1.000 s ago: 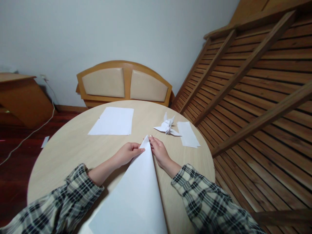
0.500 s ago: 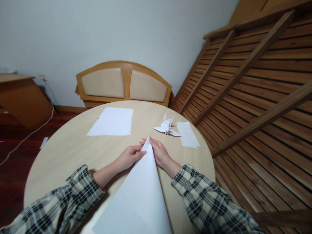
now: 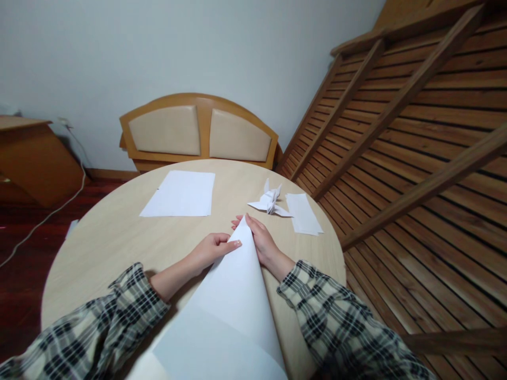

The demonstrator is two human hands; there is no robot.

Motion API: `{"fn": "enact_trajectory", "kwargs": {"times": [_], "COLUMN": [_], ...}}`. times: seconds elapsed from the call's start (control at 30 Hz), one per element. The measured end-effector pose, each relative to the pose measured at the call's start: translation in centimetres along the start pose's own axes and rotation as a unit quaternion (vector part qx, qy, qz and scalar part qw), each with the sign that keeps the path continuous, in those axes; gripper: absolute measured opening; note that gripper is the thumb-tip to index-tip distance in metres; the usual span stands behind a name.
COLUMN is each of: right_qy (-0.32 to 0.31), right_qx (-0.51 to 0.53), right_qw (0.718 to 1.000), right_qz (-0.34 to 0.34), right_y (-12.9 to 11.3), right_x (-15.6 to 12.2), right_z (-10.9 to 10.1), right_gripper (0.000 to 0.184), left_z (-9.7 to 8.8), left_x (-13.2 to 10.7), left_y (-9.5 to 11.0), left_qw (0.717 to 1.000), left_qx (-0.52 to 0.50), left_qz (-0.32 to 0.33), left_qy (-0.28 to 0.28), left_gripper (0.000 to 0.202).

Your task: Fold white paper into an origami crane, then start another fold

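Observation:
A large white sheet of paper (image 3: pixel 233 295) curves up from the near edge of the round table (image 3: pixel 119 237) and comes to a point between my hands. My left hand (image 3: pixel 212 249) pinches the sheet just left of that tip, thumb on top. My right hand (image 3: pixel 261 241) holds the tip from the right side, fingers closed behind the paper. Both sleeves are plaid. Part of each hand's fingers is hidden behind the sheet.
A flat stack of white paper (image 3: pixel 180 194) lies at the far left of the table. A folded paper crane (image 3: pixel 269 200) and a narrow folded sheet (image 3: pixel 303 213) lie at the far right. A padded chair (image 3: pixel 200 134) stands behind the table; a slatted wooden frame (image 3: pixel 396 132) leans on the right.
Both hands have carried the sheet's tip a little farther from me, and the paper curls up more steeply. My right hand's fingers now reach past the tip.

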State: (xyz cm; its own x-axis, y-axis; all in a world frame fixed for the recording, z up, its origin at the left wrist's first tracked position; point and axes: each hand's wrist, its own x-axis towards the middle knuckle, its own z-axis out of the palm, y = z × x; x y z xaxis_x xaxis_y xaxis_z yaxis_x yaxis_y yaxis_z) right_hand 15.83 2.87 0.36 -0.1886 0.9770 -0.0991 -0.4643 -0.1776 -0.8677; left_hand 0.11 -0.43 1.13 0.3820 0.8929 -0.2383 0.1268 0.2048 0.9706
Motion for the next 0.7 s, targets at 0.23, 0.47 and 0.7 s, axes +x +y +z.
{"fn": "enact_trajectory", "kwargs": {"times": [0.23, 0.47, 0.7], "right_qy": [0.015, 0.028, 0.042], "right_qx": [-0.022, -0.042, -0.047], "right_qw": [1.000, 0.999, 0.998], "right_qz": [-0.009, -0.015, -0.029], "right_y": [-0.2, -0.4, -0.2], "right_x": [0.1, 0.1, 0.1], "right_z": [-0.2, -0.2, 0.0], "right_gripper": [0.042, 0.041, 0.036], "left_z": [0.2, 0.7, 1.1], "left_x": [-0.7, -0.8, -0.6], "left_y": [0.7, 0.5, 0.0], "left_qw": [0.996, 0.996, 0.999], "left_qx": [-0.030, -0.028, -0.044], "left_qz": [-0.016, 0.007, -0.015], "left_qy": [-0.079, -0.084, -0.021], "left_gripper": [0.054, 0.049, 0.049]}}
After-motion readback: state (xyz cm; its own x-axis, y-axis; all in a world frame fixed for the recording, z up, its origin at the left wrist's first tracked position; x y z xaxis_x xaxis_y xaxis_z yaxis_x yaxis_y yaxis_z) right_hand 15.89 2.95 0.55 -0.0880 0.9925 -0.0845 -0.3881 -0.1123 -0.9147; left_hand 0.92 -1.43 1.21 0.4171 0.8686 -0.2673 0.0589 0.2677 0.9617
